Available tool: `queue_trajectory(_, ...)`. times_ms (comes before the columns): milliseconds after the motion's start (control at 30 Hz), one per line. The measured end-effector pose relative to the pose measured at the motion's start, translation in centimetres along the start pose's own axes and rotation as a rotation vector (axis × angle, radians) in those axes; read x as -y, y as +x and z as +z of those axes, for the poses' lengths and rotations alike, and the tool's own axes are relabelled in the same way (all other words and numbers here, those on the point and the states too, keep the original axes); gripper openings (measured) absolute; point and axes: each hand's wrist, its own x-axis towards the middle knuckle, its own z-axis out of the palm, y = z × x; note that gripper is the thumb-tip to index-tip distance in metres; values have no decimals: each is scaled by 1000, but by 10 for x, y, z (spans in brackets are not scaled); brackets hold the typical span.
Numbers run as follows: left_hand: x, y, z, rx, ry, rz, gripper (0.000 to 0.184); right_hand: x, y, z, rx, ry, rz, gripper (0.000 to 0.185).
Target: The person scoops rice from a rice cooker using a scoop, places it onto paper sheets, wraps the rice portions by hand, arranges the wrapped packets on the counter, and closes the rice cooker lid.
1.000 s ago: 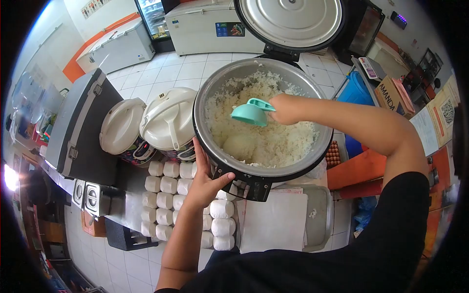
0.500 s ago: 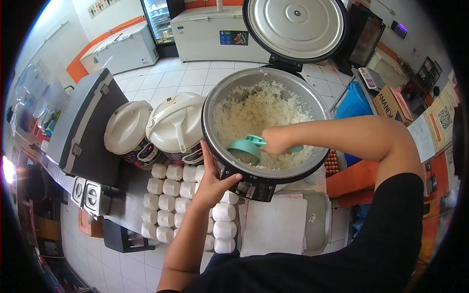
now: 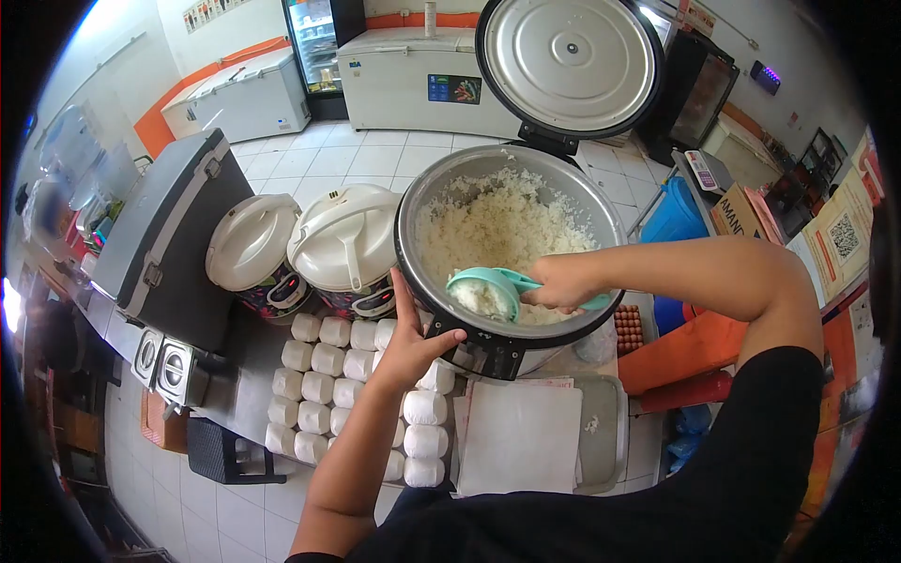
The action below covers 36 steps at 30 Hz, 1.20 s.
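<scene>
A large rice cooker [image 3: 608, 199] stands with its lid raised, full of white cooked rice [image 3: 502, 220]. My right hand [image 3: 563, 281] is inside the pot, wrapped round the handle of a green scoop [image 3: 508, 282]. Rice fills the scoop's bowl, which is tilted toward me near the front of the pot. Against the cooker's front left side, my left hand [image 3: 410, 345] holds its outer wall, thumb on the black front part and fingers along the side. Below lie rows of white paper-wrapped bundles [image 3: 319, 388], partly hidden by my left arm.
Two smaller rice cookers [image 3: 349, 235] and a grey cool box [image 3: 174, 239] stand to the left. A stack of white paper sheets [image 3: 524, 436] lies on a tray [image 3: 603, 441] in front of me. Eggs [image 3: 628, 328] sit at the right, near a blue bin [image 3: 674, 214].
My right hand has lifted and turned the scoop slightly to the right, and rice now shows in its bowl. My left hand stays on the cooker. The camera view has shifted a little.
</scene>
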Motion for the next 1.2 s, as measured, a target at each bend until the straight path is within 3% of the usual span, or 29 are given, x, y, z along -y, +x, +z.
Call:
queue_trajectory(167,-5,-1,1,-13,4,-13,127,-10,-30,-10,-35,50,-3,34)
queue_trajectory(267,-5,-1,2,-22,25,5,120,-25,-42,-13,112,297,33,29)
queue_trajectory(433,0,-2,2,-28,39,32,115,-43,-41,-35,121,546,84,32)
queue_trajectory(633,-7,-4,5,-49,-103,0,118,-17,48,-7,-488,-249,134,20)
queue_trajectory(700,1,-2,0,-21,-75,49,118,-15,75,9,-451,-757,-183,17)
queue_trajectory(800,-5,-3,2,-19,-36,17,119,6,57,-11,-508,-701,-120,21)
queue_trajectory(833,-6,-3,2,-12,-45,16,120,6,63,-21,-505,-701,-118,21)
queue_trajectory(900,-5,-2,0,6,-20,12,119,4,74,-43,-275,-454,209,22)
queue_trajectory(1167,-5,0,-2,30,27,-21,121,-11,86,-33,19,-367,73,40)
queue_trajectory(1200,-6,-1,-1,34,26,-31,121,-6,82,-23,22,-466,42,42)
